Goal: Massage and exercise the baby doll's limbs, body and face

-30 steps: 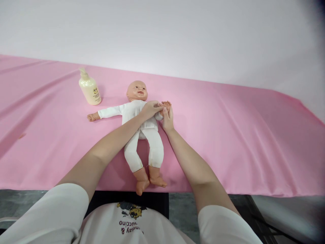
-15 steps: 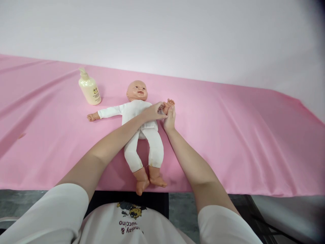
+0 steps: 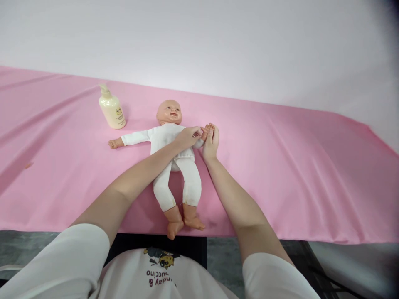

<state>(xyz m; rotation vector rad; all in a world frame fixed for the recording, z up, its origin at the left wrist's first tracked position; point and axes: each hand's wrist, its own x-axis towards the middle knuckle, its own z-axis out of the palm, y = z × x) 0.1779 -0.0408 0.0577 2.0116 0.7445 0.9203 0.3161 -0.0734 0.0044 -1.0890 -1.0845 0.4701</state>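
Two hands on a doll's arm

The left hand [image 3: 187,138] pinches the doll [image 3: 174,160] by its arm; the right hand [image 3: 211,143] cups the doll's little hand.

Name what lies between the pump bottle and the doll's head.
Only bare pink cloth separates the pump bottle from the doll in the head view.

doll's far arm [image 3: 199,143] mostly hidden under hands, bottle label [image 3: 117,113] unreadable
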